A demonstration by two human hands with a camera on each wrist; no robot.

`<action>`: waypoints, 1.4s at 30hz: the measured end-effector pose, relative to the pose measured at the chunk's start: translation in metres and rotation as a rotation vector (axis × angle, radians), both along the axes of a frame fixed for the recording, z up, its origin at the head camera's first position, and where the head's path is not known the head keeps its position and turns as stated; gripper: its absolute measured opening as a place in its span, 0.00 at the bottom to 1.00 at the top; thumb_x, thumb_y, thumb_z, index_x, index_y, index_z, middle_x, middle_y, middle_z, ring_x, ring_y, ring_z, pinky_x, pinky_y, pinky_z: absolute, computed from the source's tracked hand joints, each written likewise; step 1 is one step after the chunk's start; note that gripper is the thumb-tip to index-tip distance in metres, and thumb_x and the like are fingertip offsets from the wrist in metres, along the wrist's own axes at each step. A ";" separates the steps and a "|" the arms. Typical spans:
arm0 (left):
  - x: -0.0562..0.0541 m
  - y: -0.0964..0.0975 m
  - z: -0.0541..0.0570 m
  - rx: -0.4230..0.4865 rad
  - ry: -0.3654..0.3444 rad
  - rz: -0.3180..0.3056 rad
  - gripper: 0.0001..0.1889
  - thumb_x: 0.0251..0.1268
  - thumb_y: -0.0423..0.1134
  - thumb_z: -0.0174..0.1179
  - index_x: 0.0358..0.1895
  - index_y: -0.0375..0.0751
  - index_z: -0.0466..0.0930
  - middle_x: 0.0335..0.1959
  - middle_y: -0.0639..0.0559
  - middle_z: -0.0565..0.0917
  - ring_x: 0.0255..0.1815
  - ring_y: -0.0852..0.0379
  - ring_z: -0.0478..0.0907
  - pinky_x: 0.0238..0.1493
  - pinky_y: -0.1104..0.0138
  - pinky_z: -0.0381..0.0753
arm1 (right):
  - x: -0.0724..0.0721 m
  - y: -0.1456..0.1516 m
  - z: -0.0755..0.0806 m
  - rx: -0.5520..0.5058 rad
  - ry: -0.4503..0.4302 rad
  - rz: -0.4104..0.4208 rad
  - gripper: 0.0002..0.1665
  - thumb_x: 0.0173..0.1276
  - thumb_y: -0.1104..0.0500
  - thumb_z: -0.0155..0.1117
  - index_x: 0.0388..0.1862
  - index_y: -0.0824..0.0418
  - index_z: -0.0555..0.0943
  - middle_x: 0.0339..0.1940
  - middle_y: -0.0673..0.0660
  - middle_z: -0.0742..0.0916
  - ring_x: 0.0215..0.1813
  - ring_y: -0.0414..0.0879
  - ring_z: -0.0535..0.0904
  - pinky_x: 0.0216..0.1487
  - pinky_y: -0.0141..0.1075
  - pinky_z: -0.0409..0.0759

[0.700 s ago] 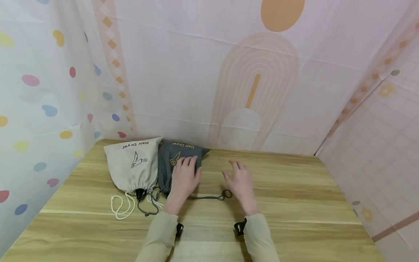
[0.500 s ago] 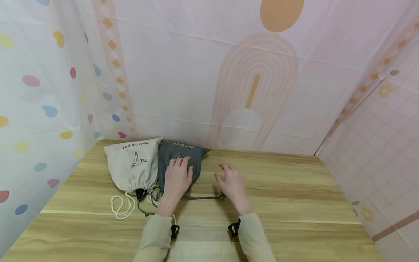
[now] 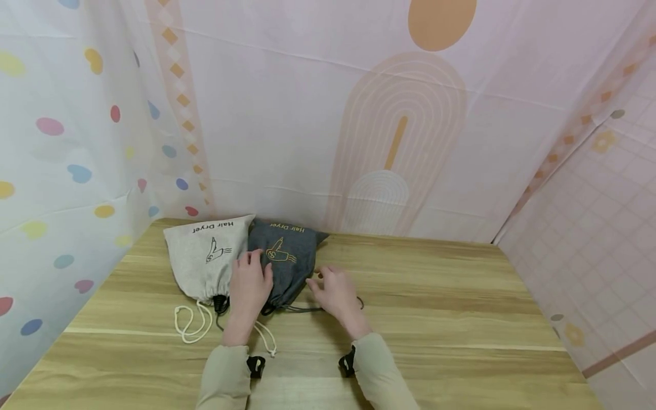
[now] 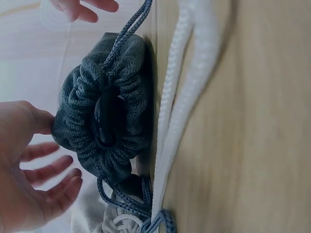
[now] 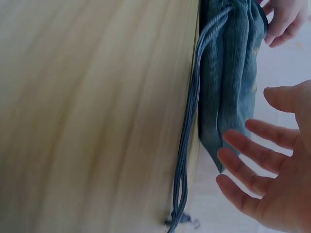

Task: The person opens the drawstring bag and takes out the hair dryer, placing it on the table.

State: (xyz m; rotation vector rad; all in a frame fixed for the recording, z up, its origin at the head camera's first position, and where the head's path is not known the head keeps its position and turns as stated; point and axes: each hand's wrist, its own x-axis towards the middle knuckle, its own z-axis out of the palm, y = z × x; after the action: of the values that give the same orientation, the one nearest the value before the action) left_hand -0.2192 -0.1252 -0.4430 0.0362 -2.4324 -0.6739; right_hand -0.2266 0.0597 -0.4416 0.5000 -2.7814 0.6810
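Note:
A dark grey drawstring bag (image 3: pixel 292 250) printed "Hair Dryer" lies on the table, its gathered mouth towards me with something black (image 4: pixel 109 119) showing inside. My left hand (image 3: pixel 249 285) is over the bag's left edge, fingers relaxed; in the left wrist view the thumb tip is right at the gathered fabric. Beside the bag's right side is my right hand (image 3: pixel 335 293), its fingers (image 5: pixel 255 158) spread and loosely bent, holding nothing. The dark bag's cord (image 5: pixel 187 131) runs under the right hand. Left of it lies a light grey drawstring bag (image 3: pixel 205 256) with the same print.
White cords (image 3: pixel 192 324) from the light bag lie on the wooden table (image 3: pixel 435 319), one loop (image 4: pixel 187 73) towards the front. A black plug-like end (image 3: pixel 220 303) sticks out of the light bag's mouth. Patterned cloth (image 3: pixel 287 114) hangs behind the table and at both sides.
Both hands have moved left and a little nearer. The left hand has slid off the dark bag's print to its left edge; the right hand has come close to its right side.

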 end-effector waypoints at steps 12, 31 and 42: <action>0.003 -0.003 0.003 0.008 -0.184 0.054 0.17 0.64 0.41 0.57 0.48 0.29 0.78 0.39 0.32 0.82 0.39 0.32 0.78 0.29 0.44 0.78 | -0.006 -0.017 -0.003 -0.003 -0.095 -0.058 0.19 0.67 0.44 0.58 0.38 0.57 0.86 0.36 0.55 0.89 0.31 0.46 0.83 0.23 0.32 0.74; 0.002 0.002 0.003 -0.078 -0.207 -0.005 0.15 0.66 0.39 0.55 0.43 0.27 0.79 0.32 0.34 0.84 0.28 0.34 0.78 0.27 0.48 0.79 | -0.012 -0.034 -0.004 -0.066 -0.221 -0.154 0.20 0.68 0.47 0.58 0.20 0.55 0.84 0.19 0.51 0.84 0.16 0.40 0.71 0.17 0.31 0.64; 0.001 0.005 0.002 -0.055 -0.202 -0.012 0.14 0.66 0.38 0.56 0.43 0.27 0.79 0.31 0.34 0.83 0.27 0.36 0.79 0.29 0.49 0.80 | -0.013 -0.035 -0.003 -0.076 -0.249 -0.153 0.18 0.66 0.55 0.61 0.16 0.55 0.79 0.16 0.49 0.79 0.17 0.40 0.69 0.18 0.30 0.63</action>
State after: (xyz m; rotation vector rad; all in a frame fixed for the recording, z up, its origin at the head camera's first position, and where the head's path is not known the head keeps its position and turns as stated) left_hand -0.2180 -0.1204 -0.4407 0.0704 -2.6455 -0.6357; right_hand -0.2393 0.0251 -0.4449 0.1959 -2.9688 0.8619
